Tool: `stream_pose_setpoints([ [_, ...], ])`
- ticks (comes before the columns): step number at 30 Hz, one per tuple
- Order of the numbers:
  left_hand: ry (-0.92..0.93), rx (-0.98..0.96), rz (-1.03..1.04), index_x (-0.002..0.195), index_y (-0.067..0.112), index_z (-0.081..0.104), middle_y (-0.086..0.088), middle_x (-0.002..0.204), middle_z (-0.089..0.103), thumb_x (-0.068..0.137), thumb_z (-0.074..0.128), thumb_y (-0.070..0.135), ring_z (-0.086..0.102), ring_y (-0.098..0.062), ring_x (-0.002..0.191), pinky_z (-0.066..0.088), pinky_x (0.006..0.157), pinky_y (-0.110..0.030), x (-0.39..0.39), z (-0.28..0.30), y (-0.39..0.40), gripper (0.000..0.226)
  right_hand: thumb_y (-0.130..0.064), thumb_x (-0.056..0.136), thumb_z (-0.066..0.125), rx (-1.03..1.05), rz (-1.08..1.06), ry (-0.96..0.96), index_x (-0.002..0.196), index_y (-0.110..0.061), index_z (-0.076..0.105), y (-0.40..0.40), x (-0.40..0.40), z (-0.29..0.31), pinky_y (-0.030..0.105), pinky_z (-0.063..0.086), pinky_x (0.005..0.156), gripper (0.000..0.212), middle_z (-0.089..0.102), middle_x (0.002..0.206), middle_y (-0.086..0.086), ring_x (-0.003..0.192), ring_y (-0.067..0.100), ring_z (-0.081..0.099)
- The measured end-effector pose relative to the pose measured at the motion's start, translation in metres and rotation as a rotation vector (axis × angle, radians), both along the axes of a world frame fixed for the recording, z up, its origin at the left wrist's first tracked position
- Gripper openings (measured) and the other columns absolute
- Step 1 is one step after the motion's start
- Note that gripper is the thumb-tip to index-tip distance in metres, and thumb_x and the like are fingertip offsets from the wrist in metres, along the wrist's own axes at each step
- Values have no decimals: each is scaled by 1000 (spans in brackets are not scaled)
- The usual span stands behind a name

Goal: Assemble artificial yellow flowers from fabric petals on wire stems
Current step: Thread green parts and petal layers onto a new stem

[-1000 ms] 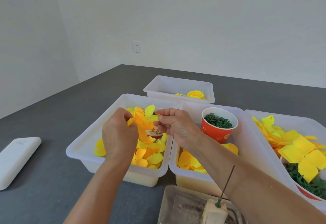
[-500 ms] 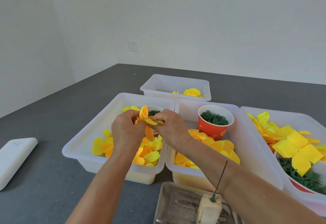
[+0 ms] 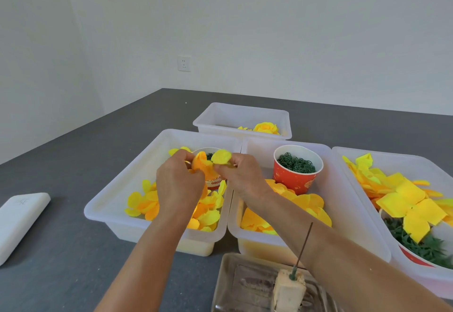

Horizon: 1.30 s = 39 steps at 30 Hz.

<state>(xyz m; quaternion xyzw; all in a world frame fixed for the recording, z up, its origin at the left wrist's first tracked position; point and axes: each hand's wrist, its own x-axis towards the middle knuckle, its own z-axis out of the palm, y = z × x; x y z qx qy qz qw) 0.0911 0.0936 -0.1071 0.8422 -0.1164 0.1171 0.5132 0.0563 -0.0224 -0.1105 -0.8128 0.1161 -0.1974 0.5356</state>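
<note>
Left hand [image 3: 180, 184], centre of frame, fingers curled, pinches an orange-yellow petal cluster [image 3: 200, 164] at its top edge. Right hand [image 3: 241, 176], just right of it, pinches a lighter yellow petal [image 3: 221, 156] btwn thumb and fingertips; the two pieces touch where the hands meet. Both hover over the back of the left bin [image 3: 110, 203], in front of a paper cup [image 3: 213, 180] mostly hidden behind them.

Step in hand, prob: peeling one petal layer off the stuck bunch, or stacking it on. Can't tell which. To do it well: keep pinch near the petal edge, not the middle, so fabric doesn't crease; pull apart slowly, w/ the left hand as anchor; check only one layer comes away. Work over the bin so drops land back w/ the loose petals [image 3: 147, 203].

Outward: middle bin [image 3: 343, 213] holds more petals plus a red cup [image 3: 295, 176] of green rings. Right bin [image 3: 348, 157], right edge of frame, has squarish yellow pieces [image 3: 411, 203] over green parts. Far bin [image 3: 242, 115], above centre, holds a finished flower [image 3: 266, 127].

Bottom centre: wire stem [image 3: 304, 245] stands tilted in a foam block [image 3: 288, 292] on a tray [image 3: 230, 287], bare, no petals yet. Next move likely threads a petal onto it. White device [image 3: 19, 221] lies at lower left on the grey table [image 3: 73, 275].
</note>
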Motion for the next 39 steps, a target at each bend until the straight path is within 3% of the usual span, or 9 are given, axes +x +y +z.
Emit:
stream_pose_setpoints([
  [2, -8, -1, -1, 90, 9, 63, -8, 77, 64, 82, 56, 6, 62, -32, 67, 55, 61, -41, -1, -1, 0, 10, -15, 87, 64, -47, -3, -26, 86, -2, 70, 3, 1, -2, 27, 48, 64, 14, 66, 76, 14, 66, 21, 59],
  [8, 442, -413, -64, 79, 4, 60, -10, 55, 56, 87, 56, 4, 44, -14, 34, 37, 34, -18, 9, 3, 5, 9, -8, 88, 62, 512, -18, -9, 79, -14, 64, -3, 1, 3, 15, 46, 43, 11, 62, 68, 2, 43, 4, 59],
  [12, 167, -188, 102, 97, 9, 52, -8, 65, 59, 84, 52, 3, 53, -20, 42, 39, 40, -25, 12, -9, 11, 14, -5, 87, 61, 287, -14, -177, 83, -16, 66, -3, 1, 7, 18, 49, 53, 14, 64, 73, 2, 54, 5, 61],
  [18, 222, 172, 39, 101, 17, 45, -11, 65, 63, 86, 50, 3, 61, -22, 45, 51, 45, -30, 23, -18, 17, 21, 8, 82, 61, 0, -54, -193, 87, -9, 73, 1, 2, 3, 36, 54, 81, 21, 69, 99, 12, 94, 26, 63],
  [23, 136, 482, 42, 115, 8, 57, -13, 113, 60, 89, 59, 23, 56, -31, 100, 43, 75, -32, 26, -15, 24, 30, 14, 83, 55, -159, 8, -248, 98, 1, 71, -1, 1, -3, 37, 51, 87, 25, 66, 106, 16, 100, 27, 62],
  [26, 78, 157, 77, 91, 6, 61, -16, 92, 68, 95, 46, 30, 60, -34, 87, 47, 74, -38, 21, -2, 24, 28, 16, 81, 55, -185, 48, -265, 99, 3, 71, -2, 1, -5, 29, 50, 88, 27, 66, 107, 17, 102, 25, 61],
  [29, 606, -383, -206, 85, 7, 57, -8, 66, 68, 89, 61, 28, 65, -21, 57, 55, 55, -29, 12, 14, 18, 23, 15, 79, 59, -209, 81, -270, 98, 3, 72, -1, 2, -5, 31, 50, 89, 26, 67, 106, 16, 101, 25, 63],
  [31, 701, -562, -302, 81, 5, 56, -4, 52, 64, 83, 66, 4, 62, -12, 45, 51, 44, -19, 10, 14, 14, 10, 14, 78, 63, -190, 128, -236, 101, 1, 71, -2, 0, -3, 33, 50, 91, 28, 67, 107, 13, 102, 23, 63],
  [39, 324, 37, 1, 62, 4, 49, -21, 62, 62, 75, 54, -12, 61, -28, 49, 58, 58, -39, 29, -7, 10, 21, -7, 83, 66, -44, -117, 12, 98, -15, 72, -80, -33, 14, 4, 44, 68, 18, 69, 101, -2, 80, -2, 57],
])
